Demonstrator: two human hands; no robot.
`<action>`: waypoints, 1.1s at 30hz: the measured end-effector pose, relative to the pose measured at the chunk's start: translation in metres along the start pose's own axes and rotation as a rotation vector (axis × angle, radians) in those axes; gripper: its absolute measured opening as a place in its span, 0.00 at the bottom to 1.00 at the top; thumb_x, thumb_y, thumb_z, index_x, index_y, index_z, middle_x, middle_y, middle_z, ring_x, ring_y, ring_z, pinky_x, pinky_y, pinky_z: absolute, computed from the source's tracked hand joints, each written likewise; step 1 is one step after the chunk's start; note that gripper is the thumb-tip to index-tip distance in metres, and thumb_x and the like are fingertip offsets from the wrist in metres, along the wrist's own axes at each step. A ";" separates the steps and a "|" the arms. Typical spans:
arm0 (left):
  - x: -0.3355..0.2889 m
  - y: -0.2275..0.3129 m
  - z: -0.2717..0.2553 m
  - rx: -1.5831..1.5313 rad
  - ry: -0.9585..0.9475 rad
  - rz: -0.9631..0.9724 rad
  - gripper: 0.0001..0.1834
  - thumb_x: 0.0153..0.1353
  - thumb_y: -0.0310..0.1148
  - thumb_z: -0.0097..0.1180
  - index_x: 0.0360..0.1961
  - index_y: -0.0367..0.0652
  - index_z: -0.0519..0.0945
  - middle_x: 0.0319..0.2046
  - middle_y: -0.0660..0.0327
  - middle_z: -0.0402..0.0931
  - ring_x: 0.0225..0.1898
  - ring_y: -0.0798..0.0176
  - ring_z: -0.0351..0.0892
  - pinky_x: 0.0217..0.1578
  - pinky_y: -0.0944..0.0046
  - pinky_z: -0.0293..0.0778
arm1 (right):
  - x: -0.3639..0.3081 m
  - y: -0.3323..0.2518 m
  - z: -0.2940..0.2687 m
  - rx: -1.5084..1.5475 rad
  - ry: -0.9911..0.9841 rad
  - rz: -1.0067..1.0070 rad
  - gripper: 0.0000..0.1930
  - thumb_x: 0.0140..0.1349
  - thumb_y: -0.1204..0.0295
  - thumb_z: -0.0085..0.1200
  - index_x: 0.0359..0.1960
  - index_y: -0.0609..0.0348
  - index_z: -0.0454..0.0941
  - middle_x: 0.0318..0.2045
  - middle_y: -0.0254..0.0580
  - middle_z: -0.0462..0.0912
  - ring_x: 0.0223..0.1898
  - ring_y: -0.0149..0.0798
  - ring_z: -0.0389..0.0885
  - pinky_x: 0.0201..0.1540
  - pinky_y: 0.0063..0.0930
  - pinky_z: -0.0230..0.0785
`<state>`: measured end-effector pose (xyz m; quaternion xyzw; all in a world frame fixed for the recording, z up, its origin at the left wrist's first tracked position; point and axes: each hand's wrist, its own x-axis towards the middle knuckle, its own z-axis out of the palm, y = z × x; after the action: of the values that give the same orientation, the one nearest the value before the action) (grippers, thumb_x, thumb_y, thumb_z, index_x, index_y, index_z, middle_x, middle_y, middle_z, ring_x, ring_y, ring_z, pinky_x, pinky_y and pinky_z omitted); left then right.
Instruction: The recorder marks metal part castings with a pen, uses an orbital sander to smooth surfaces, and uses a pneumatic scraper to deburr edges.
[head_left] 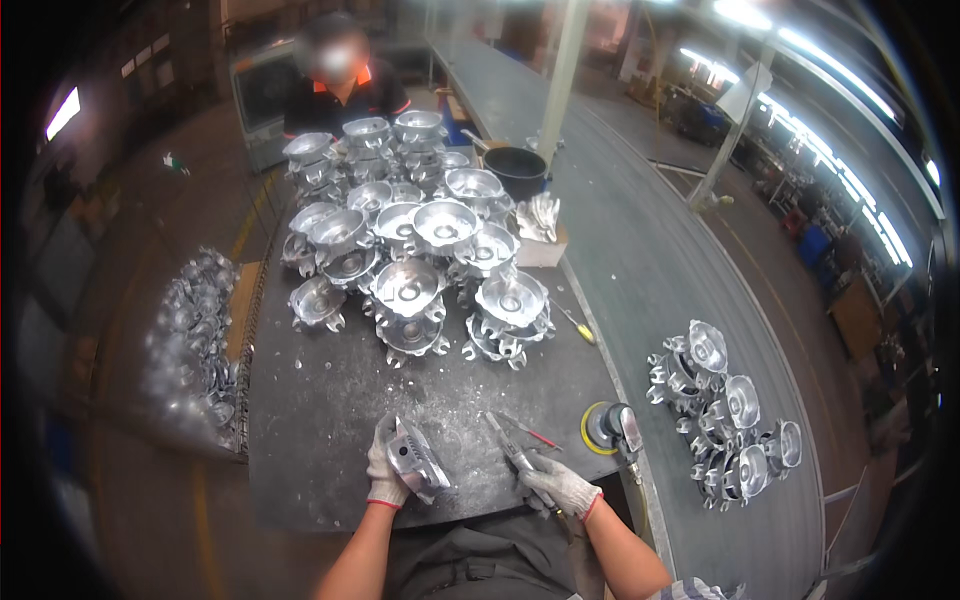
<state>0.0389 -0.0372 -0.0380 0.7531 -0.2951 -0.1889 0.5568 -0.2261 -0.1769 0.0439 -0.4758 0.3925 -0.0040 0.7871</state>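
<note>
Dark cloth of the person's clothing [480, 560] comes nearest, just at the near edge of the worktop [310, 430]. Beyond the left edge of the worktop lies a heap of silvery metal pieces [195, 340], partly blurred. At the near part of the worktop, left of its middle, the left hand [385, 465], in a white glove with red cuff, is gripping one metal casting [418, 460] by its left side (whether the casting also rests on the surface, I cannot tell). Its long axis runs aslant, from the far left toward the near right corner of the worktop. On the far half of the worktop stand many stacked castings [408, 285], and past its far edge is a co-worker [345, 105] in a dark shirt.

To the right along the near part of the worktop, the right hand [560, 485], also gloved, is closed around the near end of a slim metal tool [508, 440]. This tool points to the far left of the worktop, nearly parallel with the casting, which lies to the left of the right hand with a gap between; the left hand is clearly the nearer one. Just beside the tool lies a red-handled tool [538, 436]. At the right edge of the worktop sits a sander [610, 428] with yellow pad; beyond this edge, a conveyor belt [640, 260] carries more castings [740, 405].
</note>
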 end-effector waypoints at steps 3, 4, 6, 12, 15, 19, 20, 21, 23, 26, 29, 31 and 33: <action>-0.001 0.003 -0.001 -0.025 0.007 -0.031 0.30 0.61 0.37 0.65 0.63 0.46 0.69 0.42 0.53 0.83 0.42 0.56 0.85 0.44 0.57 0.81 | 0.001 0.002 0.001 -0.002 -0.006 -0.011 0.19 0.68 0.60 0.58 0.55 0.56 0.73 0.31 0.33 0.78 0.21 0.26 0.72 0.19 0.22 0.64; 0.000 0.005 0.000 -0.087 0.016 -0.065 0.29 0.62 0.36 0.64 0.63 0.47 0.69 0.41 0.55 0.82 0.40 0.59 0.84 0.42 0.59 0.81 | 0.001 0.004 0.000 0.010 -0.013 -0.019 0.19 0.68 0.60 0.58 0.55 0.56 0.73 0.30 0.33 0.78 0.20 0.26 0.72 0.18 0.22 0.64; -0.003 0.011 -0.002 -0.050 0.013 -0.058 0.27 0.64 0.34 0.63 0.63 0.47 0.69 0.40 0.56 0.82 0.39 0.62 0.83 0.41 0.60 0.81 | 0.002 0.002 0.000 -0.007 -0.010 -0.014 0.19 0.68 0.60 0.58 0.55 0.56 0.72 0.30 0.33 0.78 0.20 0.26 0.72 0.18 0.22 0.64; 0.001 -0.010 0.003 -0.193 0.002 -0.113 0.21 0.69 0.31 0.58 0.62 0.46 0.71 0.40 0.61 0.80 0.38 0.68 0.80 0.39 0.65 0.81 | 0.001 0.000 0.005 -0.032 0.019 -0.031 0.22 0.69 0.59 0.57 0.58 0.58 0.70 0.29 0.32 0.75 0.20 0.25 0.72 0.18 0.22 0.64; 0.007 -0.006 0.012 -0.351 0.069 -0.157 0.20 0.75 0.43 0.49 0.62 0.46 0.69 0.40 0.62 0.80 0.38 0.67 0.81 0.38 0.64 0.81 | 0.004 0.006 -0.003 -0.078 -0.011 -0.031 0.25 0.70 0.58 0.57 0.60 0.60 0.69 0.26 0.31 0.73 0.20 0.24 0.71 0.18 0.23 0.62; 0.009 -0.030 0.005 -0.291 0.060 -0.067 0.20 0.75 0.43 0.50 0.63 0.48 0.69 0.43 0.63 0.79 0.41 0.66 0.81 0.40 0.63 0.81 | 0.011 0.004 0.000 -0.107 -0.068 -0.025 0.34 0.70 0.57 0.57 0.69 0.63 0.60 0.27 0.31 0.72 0.18 0.24 0.69 0.18 0.23 0.62; 0.006 -0.016 0.002 -0.329 0.032 -0.065 0.21 0.75 0.44 0.51 0.63 0.48 0.69 0.43 0.63 0.79 0.41 0.66 0.81 0.41 0.63 0.81 | 0.009 0.003 0.001 -0.094 -0.042 -0.034 0.34 0.70 0.57 0.57 0.69 0.63 0.60 0.27 0.31 0.72 0.18 0.24 0.69 0.18 0.23 0.62; 0.005 -0.006 0.002 -0.367 0.006 -0.064 0.22 0.74 0.45 0.51 0.63 0.47 0.69 0.43 0.63 0.79 0.41 0.66 0.81 0.41 0.64 0.81 | 0.005 0.002 0.004 -0.080 -0.009 -0.048 0.34 0.70 0.57 0.57 0.69 0.63 0.59 0.26 0.31 0.72 0.18 0.24 0.69 0.18 0.23 0.62; 0.005 0.000 0.003 -0.461 -0.011 -0.099 0.23 0.74 0.45 0.52 0.63 0.47 0.69 0.43 0.63 0.79 0.41 0.66 0.81 0.41 0.64 0.81 | 0.004 0.003 0.002 -0.049 -0.042 -0.026 0.35 0.70 0.60 0.56 0.73 0.61 0.57 0.30 0.31 0.70 0.19 0.24 0.67 0.19 0.22 0.61; 0.007 -0.010 0.008 -0.568 0.033 -0.155 0.22 0.74 0.42 0.51 0.64 0.45 0.68 0.42 0.60 0.79 0.37 0.63 0.81 0.36 0.62 0.82 | 0.008 0.011 -0.001 -0.056 -0.064 -0.093 0.30 0.71 0.56 0.55 0.66 0.62 0.63 0.23 0.30 0.69 0.16 0.25 0.68 0.15 0.24 0.59; 0.010 -0.013 0.010 -0.423 0.066 -0.053 0.22 0.74 0.42 0.52 0.64 0.45 0.68 0.42 0.60 0.79 0.37 0.63 0.81 0.35 0.62 0.82 | 0.006 0.009 0.001 -0.084 -0.023 -0.087 0.30 0.71 0.56 0.55 0.66 0.62 0.63 0.23 0.30 0.69 0.16 0.25 0.67 0.15 0.24 0.58; 0.009 -0.009 0.010 -0.750 0.041 -0.220 0.22 0.74 0.41 0.53 0.64 0.45 0.69 0.42 0.60 0.79 0.37 0.64 0.81 0.36 0.63 0.82 | 0.004 0.004 0.004 -0.075 -0.015 -0.081 0.30 0.71 0.55 0.55 0.66 0.62 0.63 0.22 0.30 0.69 0.16 0.25 0.67 0.15 0.23 0.58; 0.009 -0.002 0.010 -0.671 0.022 -0.189 0.22 0.74 0.40 0.52 0.64 0.45 0.69 0.42 0.59 0.79 0.38 0.63 0.81 0.37 0.63 0.82 | 0.003 0.005 0.001 -0.067 -0.008 -0.077 0.30 0.71 0.55 0.55 0.66 0.62 0.64 0.22 0.29 0.69 0.16 0.25 0.67 0.16 0.23 0.58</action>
<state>0.0400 -0.0495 -0.0420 0.5541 -0.1395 -0.3179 0.7566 -0.2252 -0.1751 0.0386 -0.5165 0.3709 -0.0193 0.7716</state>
